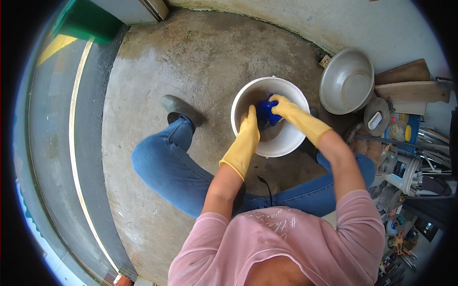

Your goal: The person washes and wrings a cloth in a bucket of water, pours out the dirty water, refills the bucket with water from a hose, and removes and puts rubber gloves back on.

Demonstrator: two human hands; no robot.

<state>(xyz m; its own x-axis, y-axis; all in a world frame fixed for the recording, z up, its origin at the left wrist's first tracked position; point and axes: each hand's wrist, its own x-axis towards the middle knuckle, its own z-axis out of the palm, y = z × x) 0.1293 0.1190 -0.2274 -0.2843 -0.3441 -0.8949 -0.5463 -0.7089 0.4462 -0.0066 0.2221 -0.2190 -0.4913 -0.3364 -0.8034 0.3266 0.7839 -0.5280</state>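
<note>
A white bucket point(299, 91) stands on the concrete between my knees, with murky brownish water inside. Both my hands wear yellow rubber gloves and reach into it. My right hand point(282, 106) is closed on a bright blue thing point(269, 114) that looks like a wet cloth, though its kind is not clear. On the left of the blue thing is my left hand point(249, 123), thumb side up; its fingers are mostly hidden, so its grip cannot be made out. Something dark lies between the left glove and the blue thing.
A grey metal basin point(347, 81) leans against the wall at right. Near it are wooden boards point(410, 90), a scrub brush point(375, 120) and a crowded heap of tools and containers. A green bin point(88, 21) stands at upper left, beside a road with a painted line.
</note>
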